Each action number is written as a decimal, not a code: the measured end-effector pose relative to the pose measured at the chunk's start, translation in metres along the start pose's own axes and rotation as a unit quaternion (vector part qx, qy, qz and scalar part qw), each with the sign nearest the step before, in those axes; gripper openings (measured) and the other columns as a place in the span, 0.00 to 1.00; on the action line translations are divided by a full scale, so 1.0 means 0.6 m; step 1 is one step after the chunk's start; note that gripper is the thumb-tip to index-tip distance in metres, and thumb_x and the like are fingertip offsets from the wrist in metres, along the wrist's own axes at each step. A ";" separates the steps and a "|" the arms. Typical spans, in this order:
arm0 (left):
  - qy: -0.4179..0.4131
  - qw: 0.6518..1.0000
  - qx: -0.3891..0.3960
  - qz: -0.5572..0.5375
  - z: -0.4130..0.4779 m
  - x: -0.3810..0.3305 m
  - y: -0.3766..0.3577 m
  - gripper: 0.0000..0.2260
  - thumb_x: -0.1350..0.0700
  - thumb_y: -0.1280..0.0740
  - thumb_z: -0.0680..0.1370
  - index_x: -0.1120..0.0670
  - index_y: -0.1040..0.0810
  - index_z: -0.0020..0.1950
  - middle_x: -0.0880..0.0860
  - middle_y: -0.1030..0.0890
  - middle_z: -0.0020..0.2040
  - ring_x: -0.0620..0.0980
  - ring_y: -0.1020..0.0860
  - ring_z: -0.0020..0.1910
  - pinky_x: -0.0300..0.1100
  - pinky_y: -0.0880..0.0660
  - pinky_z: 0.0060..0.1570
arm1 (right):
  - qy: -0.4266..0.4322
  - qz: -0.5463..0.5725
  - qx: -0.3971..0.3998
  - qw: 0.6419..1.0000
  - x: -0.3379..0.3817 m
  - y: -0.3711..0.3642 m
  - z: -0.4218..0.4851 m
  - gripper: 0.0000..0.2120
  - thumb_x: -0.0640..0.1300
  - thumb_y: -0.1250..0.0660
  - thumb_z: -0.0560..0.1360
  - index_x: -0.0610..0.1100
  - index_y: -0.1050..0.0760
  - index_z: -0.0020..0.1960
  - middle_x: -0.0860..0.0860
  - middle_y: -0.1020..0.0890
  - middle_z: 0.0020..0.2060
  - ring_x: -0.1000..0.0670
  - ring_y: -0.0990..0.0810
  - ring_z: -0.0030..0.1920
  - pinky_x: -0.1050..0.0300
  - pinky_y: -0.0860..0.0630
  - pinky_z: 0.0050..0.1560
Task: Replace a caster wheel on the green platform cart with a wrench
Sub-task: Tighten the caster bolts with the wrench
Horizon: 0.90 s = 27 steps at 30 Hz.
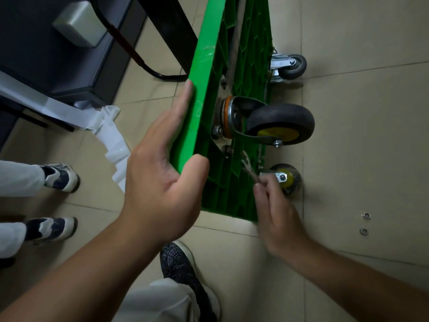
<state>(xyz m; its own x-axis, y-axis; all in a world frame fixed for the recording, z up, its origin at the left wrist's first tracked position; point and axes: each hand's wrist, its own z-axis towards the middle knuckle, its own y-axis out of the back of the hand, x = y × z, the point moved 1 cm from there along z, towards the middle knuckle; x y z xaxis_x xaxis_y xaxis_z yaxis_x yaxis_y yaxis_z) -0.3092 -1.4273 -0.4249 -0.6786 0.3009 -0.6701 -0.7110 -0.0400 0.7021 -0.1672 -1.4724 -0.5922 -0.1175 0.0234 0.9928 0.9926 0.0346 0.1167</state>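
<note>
The green platform cart [204, 73] stands on its side, its ribbed underside facing right. My left hand [162, 173] lies on its upper edge with fingers straight and the thumb hooked over the near corner. A black caster with a yellow hub [279, 124] is bolted to the underside through a metal plate. My right hand [276, 212] grips a metal wrench [248, 167], whose jaw points up toward the plate's lower bolt [227, 150]. Another yellow-hubbed caster [289, 178] sits just behind my right hand near the floor.
A grey caster [293, 66] sticks out farther along the cart. Two small washers [366, 216] lie on the tiled floor at right. Another person's shoes [59, 176] stand at left, my own shoe [181, 263] below. Dark furniture [58, 66] and a black cable fill the upper left.
</note>
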 end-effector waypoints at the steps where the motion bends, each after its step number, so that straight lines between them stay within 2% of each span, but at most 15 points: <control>1: 0.004 1.000 0.000 -0.001 -0.001 0.001 0.000 0.37 0.56 0.39 0.69 0.54 0.35 0.81 0.46 0.23 0.70 0.40 0.23 0.62 0.37 0.26 0.57 | 0.028 -0.035 -0.003 0.999 -0.012 0.004 0.017 0.13 0.60 0.52 0.83 0.54 0.33 0.53 0.52 0.26 0.34 0.52 0.26 0.33 0.49 0.30 0.29; 3: 0.011 1.000 0.001 -0.001 -0.001 0.004 0.001 0.38 0.56 0.39 0.69 0.51 0.35 0.81 0.46 0.21 0.66 0.38 0.24 0.50 0.35 0.29 0.49 | 0.078 -0.098 -0.011 0.992 -0.028 0.010 0.049 0.11 0.57 0.51 0.83 0.54 0.34 0.57 0.55 0.24 0.40 0.59 0.27 0.38 0.65 0.33 0.35; 5: 0.016 1.000 0.003 -0.005 -0.003 0.007 0.001 0.38 0.55 0.39 0.69 0.50 0.34 0.81 0.47 0.21 0.65 0.42 0.25 0.45 0.34 0.30 0.46 | 0.127 -0.152 -0.040 0.979 -0.035 0.014 0.074 0.10 0.53 0.47 0.82 0.51 0.34 0.60 0.49 0.22 0.46 0.56 0.27 0.43 0.72 0.35 0.42; 7: 0.019 1.000 0.001 -0.007 -0.005 0.007 0.000 0.38 0.53 0.39 0.69 0.49 0.34 0.81 0.50 0.20 0.66 0.55 0.23 0.46 0.35 0.29 0.46 | 0.188 -0.212 -0.085 0.955 -0.041 0.020 0.096 0.10 0.48 0.43 0.81 0.47 0.32 0.60 0.41 0.21 0.49 0.44 0.21 0.45 0.70 0.35 0.50; 9: 0.019 1.000 0.000 -0.009 -0.004 0.005 0.000 0.38 0.53 0.39 0.69 0.49 0.34 0.81 0.53 0.20 0.67 0.65 0.22 0.55 0.43 0.25 0.47 | 0.220 -0.226 -0.077 0.946 -0.046 0.025 0.118 0.12 0.47 0.42 0.80 0.46 0.32 0.62 0.37 0.21 0.52 0.36 0.20 0.48 0.59 0.29 0.53; 10: 0.018 1.000 -0.001 -0.013 -0.004 0.004 0.000 0.37 0.55 0.39 0.69 0.50 0.34 0.81 0.53 0.20 0.68 0.65 0.21 0.57 0.48 0.23 0.50 | 0.224 -0.217 -0.051 0.949 -0.047 0.027 0.129 0.13 0.47 0.42 0.80 0.47 0.32 0.63 0.36 0.20 0.53 0.35 0.20 0.50 0.55 0.27 0.55; 12: 0.007 1.000 -0.001 -0.009 -0.003 0.004 0.001 0.37 0.58 0.38 0.70 0.53 0.34 0.81 0.48 0.22 0.70 0.51 0.21 0.63 0.46 0.24 0.59 | 0.229 -0.194 -0.011 0.954 -0.047 0.030 0.140 0.13 0.48 0.42 0.80 0.49 0.32 0.64 0.37 0.19 0.54 0.38 0.22 0.54 0.57 0.28 0.59; 14: 0.002 1.000 -0.005 0.002 -0.002 0.004 0.002 0.37 0.56 0.39 0.70 0.55 0.34 0.81 0.48 0.23 0.72 0.44 0.24 0.67 0.43 0.26 0.64 | 0.208 -0.174 0.016 0.962 -0.037 0.030 0.135 0.12 0.47 0.41 0.81 0.50 0.31 0.64 0.40 0.18 0.53 0.47 0.25 0.53 0.76 0.36 0.57; 16: 0.006 1.000 -0.010 0.000 -0.001 0.003 0.002 0.37 0.53 0.40 0.70 0.54 0.34 0.81 0.49 0.23 0.72 0.44 0.24 0.66 0.43 0.26 0.62 | 0.173 -0.155 0.028 0.972 -0.026 0.029 0.118 0.09 0.46 0.39 0.81 0.50 0.29 0.62 0.43 0.18 0.48 0.55 0.28 0.47 0.84 0.39 0.50; 18: 0.013 1.000 -0.010 -0.009 -0.001 0.004 0.001 0.37 0.53 0.40 0.70 0.53 0.35 0.81 0.47 0.24 0.72 0.42 0.24 0.64 0.41 0.27 0.60 | 0.131 -0.120 0.045 0.983 -0.019 0.025 0.097 0.07 0.48 0.39 0.81 0.53 0.28 0.58 0.51 0.19 0.43 0.59 0.27 0.42 0.78 0.32 0.44; 20: 0.011 1.000 -0.010 -0.008 -0.002 0.003 0.000 0.37 0.53 0.40 0.70 0.52 0.35 0.81 0.47 0.23 0.72 0.42 0.24 0.62 0.41 0.27 0.60 | 0.063 -0.068 0.080 0.992 -0.003 0.022 0.077 0.04 0.54 0.43 0.83 0.58 0.30 0.53 0.55 0.21 0.36 0.56 0.25 0.35 0.60 0.26 0.38; 21: 0.009 1.000 -0.011 -0.006 -0.002 0.003 0.001 0.37 0.53 0.40 0.70 0.52 0.34 0.81 0.49 0.23 0.72 0.44 0.23 0.61 0.42 0.27 0.60 | 0.032 -0.039 0.097 0.994 0.008 0.020 0.066 0.07 0.57 0.45 0.82 0.58 0.31 0.50 0.54 0.23 0.33 0.54 0.26 0.32 0.51 0.28 0.35; 24: 0.009 1.000 -0.018 -0.005 -0.001 0.002 0.001 0.37 0.53 0.40 0.69 0.52 0.34 0.81 0.51 0.22 0.71 0.54 0.21 0.61 0.44 0.26 0.59 | -0.038 0.057 0.127 0.990 0.052 0.010 0.031 0.08 0.57 0.43 0.82 0.57 0.29 0.47 0.47 0.27 0.29 0.50 0.30 0.28 0.49 0.34 0.30; 25: 0.010 1.000 -0.019 -0.006 -0.001 0.001 0.001 0.37 0.53 0.40 0.69 0.52 0.34 0.81 0.50 0.22 0.70 0.53 0.21 0.61 0.43 0.26 0.58 | -0.065 0.096 0.127 0.985 0.070 0.006 0.021 0.09 0.56 0.43 0.83 0.56 0.29 0.46 0.46 0.28 0.28 0.49 0.31 0.28 0.51 0.34 0.29; 27: 0.007 1.000 -0.016 -0.004 0.000 -0.002 -0.001 0.37 0.54 0.40 0.69 0.52 0.33 0.81 0.48 0.22 0.70 0.45 0.22 0.62 0.40 0.27 0.58 | -0.135 0.193 0.117 0.965 0.100 -0.003 0.009 0.13 0.54 0.43 0.84 0.55 0.29 0.41 0.50 0.32 0.25 0.51 0.33 0.25 0.54 0.35 0.28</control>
<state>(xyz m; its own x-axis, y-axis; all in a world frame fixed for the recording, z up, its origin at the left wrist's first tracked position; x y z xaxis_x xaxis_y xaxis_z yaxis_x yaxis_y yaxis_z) -0.3080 -1.4275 -0.4247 -0.6751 0.2882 -0.6791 -0.7219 -0.0686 0.6886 -0.1762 -1.4656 -0.5329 0.2243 0.3373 0.9143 0.9335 0.1951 -0.3010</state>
